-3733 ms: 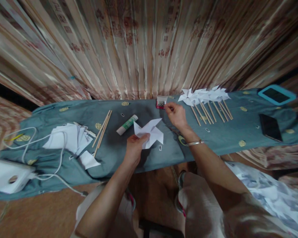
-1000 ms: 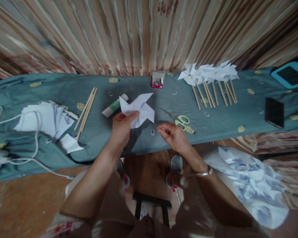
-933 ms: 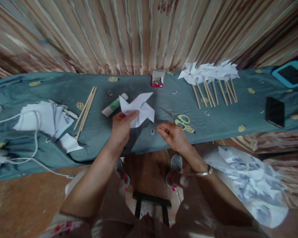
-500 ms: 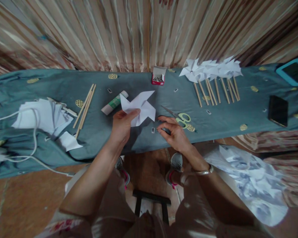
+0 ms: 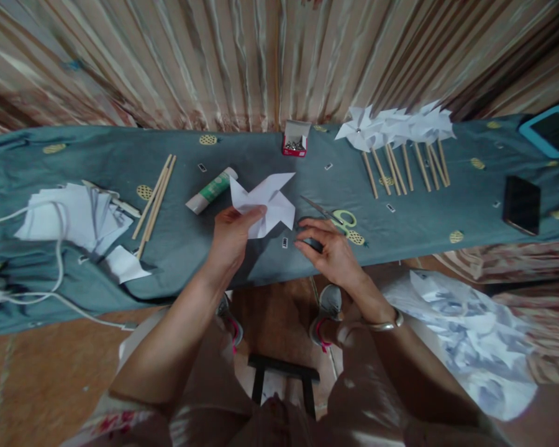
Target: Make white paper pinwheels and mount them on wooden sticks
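My left hand (image 5: 233, 234) is closed on the lower edge of a white folded paper pinwheel (image 5: 266, 200) and holds it just above the teal cloth (image 5: 177, 248). To its right, my right hand (image 5: 330, 249) rests on the cloth near the front edge. Its fingers are curled and the tips are close together over something small and dark that I cannot make out. Green-handled scissors (image 5: 341, 218) lie just beyond that hand. A tiny tag (image 5: 284, 243) lies between my hands.
A small red box of pins (image 5: 294, 139) stands at the back. A glue stick (image 5: 212, 189), wooden sticks (image 5: 156, 195), a paper stack (image 5: 69, 214) and a white cable (image 5: 51, 276) lie left. Finished pinwheels (image 5: 395, 127), a phone (image 5: 520, 203) and a tablet (image 5: 552, 129) lie right.
My right hand has come back from the pin box to the cloth beside the pinwheel and now rests lower on it. My left hand has kept hold of the pinwheel.
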A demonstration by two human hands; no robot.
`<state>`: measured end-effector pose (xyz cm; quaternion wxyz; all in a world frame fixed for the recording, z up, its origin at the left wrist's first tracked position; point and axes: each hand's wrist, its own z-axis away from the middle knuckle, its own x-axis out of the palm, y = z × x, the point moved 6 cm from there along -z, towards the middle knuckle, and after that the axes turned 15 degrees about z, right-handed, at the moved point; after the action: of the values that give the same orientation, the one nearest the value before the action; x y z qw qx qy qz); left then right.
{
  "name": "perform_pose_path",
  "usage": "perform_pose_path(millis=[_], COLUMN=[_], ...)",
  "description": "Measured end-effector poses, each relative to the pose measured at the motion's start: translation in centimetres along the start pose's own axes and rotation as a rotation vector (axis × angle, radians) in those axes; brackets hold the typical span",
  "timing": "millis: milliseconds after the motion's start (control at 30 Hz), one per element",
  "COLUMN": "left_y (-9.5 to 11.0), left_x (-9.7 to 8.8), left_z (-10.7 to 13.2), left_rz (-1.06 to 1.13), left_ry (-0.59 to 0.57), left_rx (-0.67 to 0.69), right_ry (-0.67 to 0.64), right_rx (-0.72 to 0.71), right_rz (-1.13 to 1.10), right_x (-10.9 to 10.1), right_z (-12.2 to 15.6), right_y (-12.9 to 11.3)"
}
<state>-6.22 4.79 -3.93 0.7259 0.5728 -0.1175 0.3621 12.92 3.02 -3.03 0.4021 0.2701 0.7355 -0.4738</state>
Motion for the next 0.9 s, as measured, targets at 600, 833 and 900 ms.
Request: perform_pose_path(millis=[600, 833, 900], left_y=[-0.7, -0.6, -0.6], left_x=[-0.1, 0.1, 0.2], left_z=[0.2, 0.3, 0.4], left_rz=[-0.014, -0.021, -0.032], left_ry=[-0.037, -0.02, -0.022], left_rx=[-0.012, -0.003, 0.007], right_ry=[-0.021, 0.078, 0.106], right_rx=[0.024, 0.135, 0.151], right_rz=[-0.062, -0.2, -0.238], right_x=[0.8, -0.7, -1.3], right_z=[0.0, -0.3, -0.4], right_y=[-0.2, 0.9, 0.7])
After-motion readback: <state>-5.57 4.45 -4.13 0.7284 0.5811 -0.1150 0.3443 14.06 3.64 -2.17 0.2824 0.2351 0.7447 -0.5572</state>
